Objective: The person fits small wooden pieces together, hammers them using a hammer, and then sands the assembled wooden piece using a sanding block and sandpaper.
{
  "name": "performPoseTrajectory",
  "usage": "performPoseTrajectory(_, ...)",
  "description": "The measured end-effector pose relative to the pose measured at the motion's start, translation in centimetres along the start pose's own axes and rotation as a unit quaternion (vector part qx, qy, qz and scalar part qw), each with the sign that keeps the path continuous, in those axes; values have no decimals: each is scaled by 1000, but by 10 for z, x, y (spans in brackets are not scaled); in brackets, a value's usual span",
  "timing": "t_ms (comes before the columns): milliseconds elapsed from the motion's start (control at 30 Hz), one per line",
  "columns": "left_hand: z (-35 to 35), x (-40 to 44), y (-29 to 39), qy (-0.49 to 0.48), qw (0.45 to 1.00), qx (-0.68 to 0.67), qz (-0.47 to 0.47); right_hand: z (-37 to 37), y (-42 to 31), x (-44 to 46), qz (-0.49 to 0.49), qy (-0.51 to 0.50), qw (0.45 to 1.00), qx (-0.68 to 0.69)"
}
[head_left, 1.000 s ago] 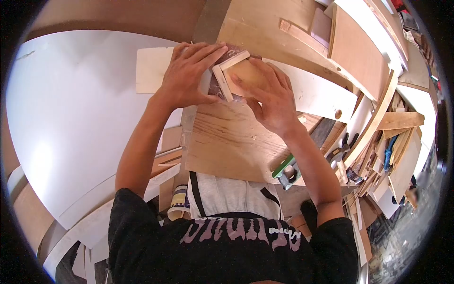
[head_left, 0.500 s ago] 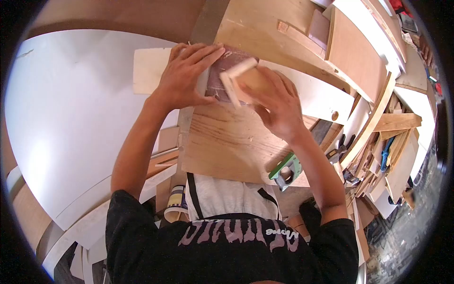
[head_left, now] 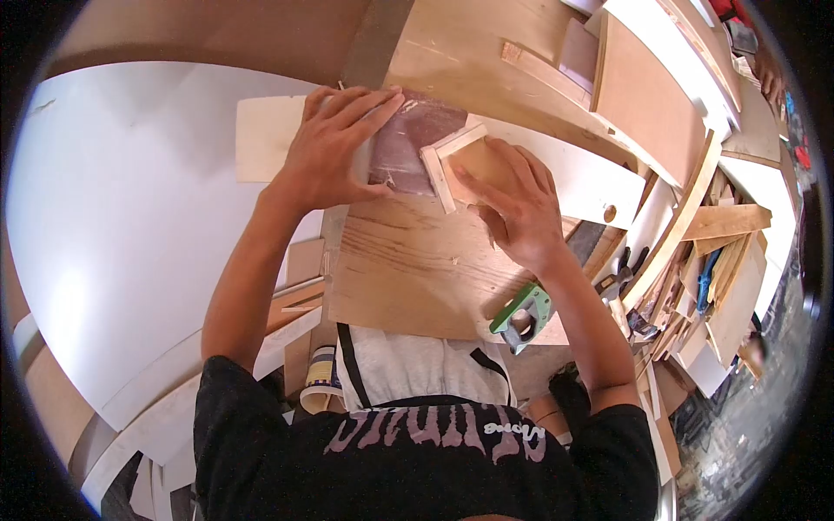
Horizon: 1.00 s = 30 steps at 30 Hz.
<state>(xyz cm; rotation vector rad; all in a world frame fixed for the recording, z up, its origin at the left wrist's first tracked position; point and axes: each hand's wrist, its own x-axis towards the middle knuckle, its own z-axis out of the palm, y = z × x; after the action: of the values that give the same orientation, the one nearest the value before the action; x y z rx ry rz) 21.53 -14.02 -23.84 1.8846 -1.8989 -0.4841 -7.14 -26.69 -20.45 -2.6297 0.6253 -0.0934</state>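
A brownish-red sheet of sandpaper [head_left: 415, 139] lies over a long pale board. My left hand [head_left: 328, 152] spans its left side, fingers at the far edge and thumb at the near corner, holding it down. In my right hand [head_left: 519, 195] is a small wooden piece [head_left: 469, 165] with light strips along two edges. One strip rests at the right part of the sandpaper; my palm hides the rest of the piece. Under the long board is a plywood panel [head_left: 400, 269]. A green-handled saw [head_left: 521, 317] lies at its near right corner.
A large white sheet [head_left: 130, 234] fills the left. The pale board's right end [head_left: 599, 187] has a round hole. Wood offcuts [head_left: 725, 278] and tools are heaped at right. A bucket [head_left: 321, 382] stands below the panel. Another person's hand [head_left: 769, 74] shows at far right.
The wooden piece has shifted slightly right and toward me across the sandpaper, and no longer looks blurred. My left hand keeps its hold on the sheet. The view has shifted a little.
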Motion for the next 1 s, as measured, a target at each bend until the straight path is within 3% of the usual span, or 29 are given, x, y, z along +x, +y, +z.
performPoseTrajectory(200, -3, 3, 3, -17, 1000, -2, -16, 8, -18, 37, -34, 50, 998, 34)
performPoseTrajectory(367, -3, 2, 2, -11, 1000, 9, 2, -5, -2, 2, 1, 7, 1000, 14)
performPoseTrajectory(600, 2, 1, -4, -4, 1000, -6, 5, 11, -18, 44, -48, 29, 998, 36)
performPoseTrajectory(767, 1, 1, -3, -14, 1000, 5, 5, -3, -4, 11, -21, -18, 1000, 1)
performPoseTrajectory(1000, 2, 0, -4, -6, 1000, -8, 8, 8, -16, 37, -46, 22, 998, 36)
